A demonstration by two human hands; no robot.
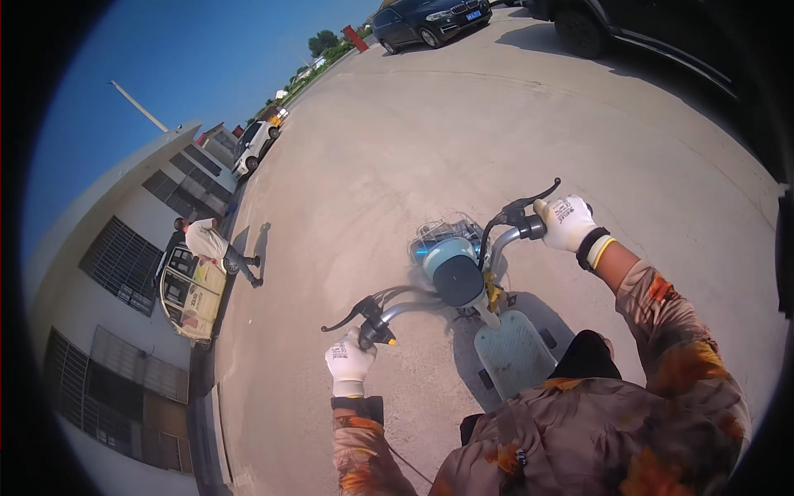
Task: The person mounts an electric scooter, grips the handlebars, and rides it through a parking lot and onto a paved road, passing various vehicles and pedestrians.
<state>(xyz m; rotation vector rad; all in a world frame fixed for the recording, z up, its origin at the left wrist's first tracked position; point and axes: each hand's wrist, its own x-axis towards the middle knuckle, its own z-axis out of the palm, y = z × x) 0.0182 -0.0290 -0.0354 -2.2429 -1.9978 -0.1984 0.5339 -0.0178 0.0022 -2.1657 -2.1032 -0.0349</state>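
Note:
Both my hands wear white gloves and hold the handlebar of a pale blue electric scooter point(517, 351). My left hand point(350, 364) is closed round the left grip, below a black brake lever point(347, 316). On the other side my right hand point(566, 221) wraps the right grip, next to the right brake lever point(538, 198). Between the bars sits a dark round display point(459, 281), with a wire basket point(447, 234) in front of it. The grips are mostly hidden under my fingers.
Concrete paving point(356, 165) spreads ahead. At the left, a person point(207, 241) stands by a small yellowish vehicle point(194, 302) along a building point(116, 273) with barred windows. A white car point(255, 147) is farther off. Dark cars stand ahead point(430, 21) and at the upper right point(653, 41).

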